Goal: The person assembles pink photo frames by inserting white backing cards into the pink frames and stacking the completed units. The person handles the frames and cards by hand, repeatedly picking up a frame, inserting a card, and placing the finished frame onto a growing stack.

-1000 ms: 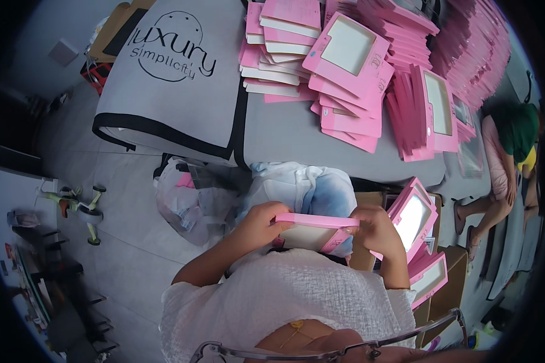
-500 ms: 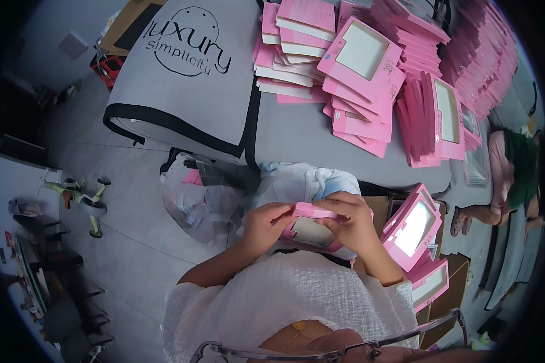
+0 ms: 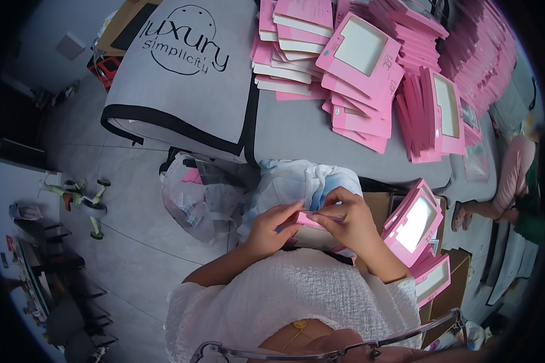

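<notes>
Close to my body, above my lap, I hold a pink windowed box between both hands. My left hand is closed on its left end. Thumb and fingers of my right hand pinch the pink top edge near the middle. Much of the box is hidden behind my hands. Beneath it lies light blue and white cloth over my lap. To the right of my right hand, more pink windowed boxes stand in a brown cardboard carton.
On the grey couch ahead lie overlapping pink boxes and a standing row. A large pink stack rises at far right. A clear plastic bag sits left. Another person's leg shows at right.
My right hand has drawn in along the box's top edge, closer to my left. The box has tilted, and less pink shows. The other person at the right has shifted position.
</notes>
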### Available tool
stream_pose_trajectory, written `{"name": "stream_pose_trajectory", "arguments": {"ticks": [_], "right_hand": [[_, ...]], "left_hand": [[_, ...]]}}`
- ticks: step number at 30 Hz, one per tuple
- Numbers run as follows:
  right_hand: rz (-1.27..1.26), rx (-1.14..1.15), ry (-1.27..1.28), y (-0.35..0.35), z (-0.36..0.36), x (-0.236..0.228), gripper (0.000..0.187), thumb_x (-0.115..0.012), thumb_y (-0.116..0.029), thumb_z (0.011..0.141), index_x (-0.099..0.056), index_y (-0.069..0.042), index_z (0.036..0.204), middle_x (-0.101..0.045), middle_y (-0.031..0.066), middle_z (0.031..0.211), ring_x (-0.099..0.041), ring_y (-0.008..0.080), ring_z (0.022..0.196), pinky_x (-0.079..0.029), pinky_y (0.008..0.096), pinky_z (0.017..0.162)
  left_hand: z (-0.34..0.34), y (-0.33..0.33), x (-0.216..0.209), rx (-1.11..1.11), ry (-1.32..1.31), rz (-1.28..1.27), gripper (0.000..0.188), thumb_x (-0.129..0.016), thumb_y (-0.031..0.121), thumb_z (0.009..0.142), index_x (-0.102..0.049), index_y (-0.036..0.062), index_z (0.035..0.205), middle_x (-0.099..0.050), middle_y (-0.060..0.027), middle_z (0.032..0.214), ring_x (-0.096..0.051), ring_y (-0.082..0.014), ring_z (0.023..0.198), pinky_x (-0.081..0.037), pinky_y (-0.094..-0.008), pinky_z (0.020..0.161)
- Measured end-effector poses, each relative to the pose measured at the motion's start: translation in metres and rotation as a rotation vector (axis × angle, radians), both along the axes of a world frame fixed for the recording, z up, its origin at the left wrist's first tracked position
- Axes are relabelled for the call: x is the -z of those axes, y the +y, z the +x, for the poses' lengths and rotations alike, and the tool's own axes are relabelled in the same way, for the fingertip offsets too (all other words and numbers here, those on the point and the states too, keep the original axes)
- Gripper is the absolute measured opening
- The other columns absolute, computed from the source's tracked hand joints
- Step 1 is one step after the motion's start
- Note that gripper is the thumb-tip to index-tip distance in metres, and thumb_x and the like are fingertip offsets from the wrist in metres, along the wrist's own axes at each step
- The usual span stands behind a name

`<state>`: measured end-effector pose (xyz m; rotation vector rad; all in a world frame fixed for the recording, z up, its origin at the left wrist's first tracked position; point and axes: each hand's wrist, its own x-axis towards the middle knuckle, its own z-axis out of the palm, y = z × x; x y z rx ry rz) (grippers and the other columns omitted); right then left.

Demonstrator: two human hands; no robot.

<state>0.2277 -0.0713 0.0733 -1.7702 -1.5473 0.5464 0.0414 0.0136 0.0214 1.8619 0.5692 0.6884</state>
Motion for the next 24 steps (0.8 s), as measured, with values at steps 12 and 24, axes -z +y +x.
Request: {"name": "stream_pose_trajectory", "arguments": {"ticks": [12, 24], "right_hand": [[-0.247, -0.143, 0.180, -0.032, 0.061, 0.006, 0.020, -0.078, -0.025, 0.072, -0.074, -0.007, 0.080, -0.065, 0.0097, 0.074, -0.062, 0.0249, 0.068, -0.048, 0.0328, 0.062], [-0.062, 0.339, 1.102, -0.071, 0.041, 0.071, 0.020, -0.060, -0.002, 0.088, -0.067, 0.000, 0.107, -0.066, 0.0097, 0.103, -0.061, 0.0187, 0.099, -0.044, 0.0298, 0.090]], "left_hand": [[-0.007, 0.006, 0.014, 0.020, -0.028, 0.117, 0.026, -0.072, 0.003, 0.076, -0.069, 0.0022, 0.102, -0.066, -0.0113, 0.100, -0.066, -0.0226, 0.085, -0.053, -0.0298, 0.074], [-0.009, 0.011, 0.013, 0.073, -0.034, 0.110, 0.026, -0.072, 0.001, 0.074, -0.069, 0.0014, 0.099, -0.066, -0.0115, 0.096, -0.066, -0.0228, 0.083, -0.053, -0.0293, 0.072]]}}
